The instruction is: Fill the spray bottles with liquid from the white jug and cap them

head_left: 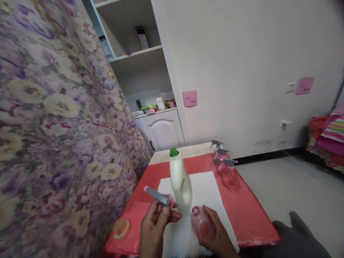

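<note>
My left hand (156, 222) pinches a grey and pink spray head (158, 196), its pink tip pointing to the upper left. In my right hand (219, 233) is a clear pink spray bottle (203, 225) with an uncovered neck, tilted toward the left. Between and beyond both hands stands a tall pale green jug (180, 182) with a moulded handle and a green spout at its mouth. It rests on a white cloth (206, 182). The spray head and the bottle are apart from each other.
Several pink spray bottles (230, 179) with grey triggers line the right side of the red-covered table (249, 211). A round orange and yellow-green lid (122, 229) lies at the left edge. A floral curtain (67, 143) hangs close on the left; a white cabinet (163, 129) stands behind.
</note>
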